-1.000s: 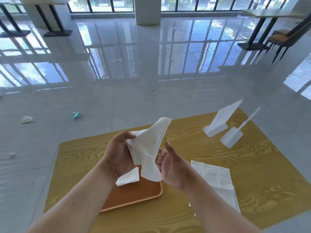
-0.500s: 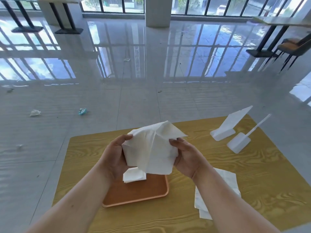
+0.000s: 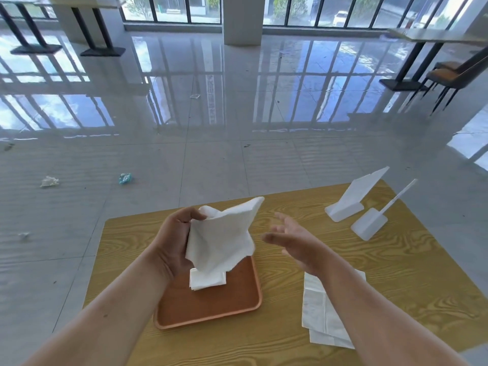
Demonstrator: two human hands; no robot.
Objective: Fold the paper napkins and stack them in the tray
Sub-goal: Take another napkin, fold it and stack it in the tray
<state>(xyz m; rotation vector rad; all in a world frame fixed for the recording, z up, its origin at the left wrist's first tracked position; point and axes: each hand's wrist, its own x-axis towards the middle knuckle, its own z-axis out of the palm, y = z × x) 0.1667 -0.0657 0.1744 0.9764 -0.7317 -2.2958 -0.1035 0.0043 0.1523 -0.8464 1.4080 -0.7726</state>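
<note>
My left hand (image 3: 173,241) grips a loose, half-unfolded white paper napkin (image 3: 224,233) above the far end of the orange tray (image 3: 211,310). A small folded napkin (image 3: 207,280) lies in the tray, partly hidden behind the held one. My right hand (image 3: 295,240) hovers to the right of the held napkin, fingers spread, touching nothing. A pile of flat unfolded napkins (image 3: 320,315) rests on the wooden table (image 3: 396,281) to the right of the tray, partly under my right forearm.
Two white plastic sign stands (image 3: 351,198) (image 3: 375,220) sit at the table's far right corner. Crumpled scraps (image 3: 49,181) (image 3: 125,178) lie on the glossy tiled floor beyond the table. Another table and chairs (image 3: 449,72) stand far right.
My right hand has let go of the napkin and moved off to the right, fingers spread. The napkin now hangs from my left hand alone.
</note>
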